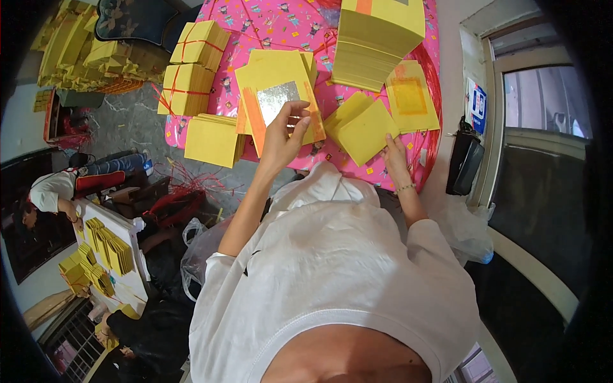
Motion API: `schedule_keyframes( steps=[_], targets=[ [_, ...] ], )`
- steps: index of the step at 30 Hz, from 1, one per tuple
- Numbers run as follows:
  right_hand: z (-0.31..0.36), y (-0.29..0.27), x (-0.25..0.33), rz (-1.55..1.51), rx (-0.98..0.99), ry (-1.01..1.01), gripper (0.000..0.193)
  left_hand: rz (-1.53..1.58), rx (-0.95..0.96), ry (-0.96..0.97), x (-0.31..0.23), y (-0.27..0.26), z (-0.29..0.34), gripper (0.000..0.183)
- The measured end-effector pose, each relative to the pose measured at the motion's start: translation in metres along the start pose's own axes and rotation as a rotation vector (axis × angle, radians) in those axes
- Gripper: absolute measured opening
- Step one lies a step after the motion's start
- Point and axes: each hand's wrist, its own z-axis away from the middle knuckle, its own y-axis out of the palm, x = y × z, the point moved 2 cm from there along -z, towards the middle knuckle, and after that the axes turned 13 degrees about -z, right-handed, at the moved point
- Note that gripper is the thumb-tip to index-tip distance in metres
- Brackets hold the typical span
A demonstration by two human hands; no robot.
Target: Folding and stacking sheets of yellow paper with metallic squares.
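Note:
My left hand [286, 133] is over a stack of yellow paper sheets [265, 67] with orange bands along the sides. Below its half-curled fingers, a silver foil square [273, 97] marks the top sheet. Thumb and fingers are apart, and I see nothing between them. At the right, my right hand [396, 156] pinches the edge of a folded yellow paper sheet [367, 133], which overlaps another yellow piece on its left. Close behind that hand lies a flat yellow sheet with an orange square [408, 96].
A tall yellow paper stack [364, 54] stands at the back. Left are bundles tied with red string [188, 86] and a loose pile [211, 140]. All rest on a pink patterned tablecloth [268, 25]. Red strands [434, 96] hang at the right edge. Two people work at a white table [131, 255].

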Motion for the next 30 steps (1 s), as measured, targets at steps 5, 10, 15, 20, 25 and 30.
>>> schedule_keyframes(
  steps=[5, 10, 15, 20, 25, 30],
  targets=[
    [-0.032, 0.009, -0.028, 0.123, 0.033, -0.051, 0.026, 0.012, 0.011, -0.024, 0.009, 0.001, 0.008, 0.027],
    [-0.06, 0.013, -0.052, 0.236, -0.081, -0.126, 0.024, 0.035, -0.017, -0.092, 0.009, -0.004, 0.014, 0.026],
    [-0.089, -0.014, -0.075, 0.429, -0.139, -0.359, 0.026, -0.053, -0.042, -0.024, 0.019, -0.005, 0.015, 0.027],
    [-0.084, -0.001, -0.072, 0.746, -0.299, -0.373, 0.027, -0.079, -0.032, -0.036, 0.027, -0.005, 0.02, 0.026],
    [-0.075, 0.014, -0.059, 0.815, -0.302, -0.421, 0.028, -0.127, -0.04, -0.024, 0.025, -0.005, 0.022, 0.027],
    [-0.068, 0.021, -0.051, 0.862, -0.325, -0.495, 0.028, -0.148, -0.04, -0.015, 0.025, -0.006, 0.022, 0.027]
  ],
)
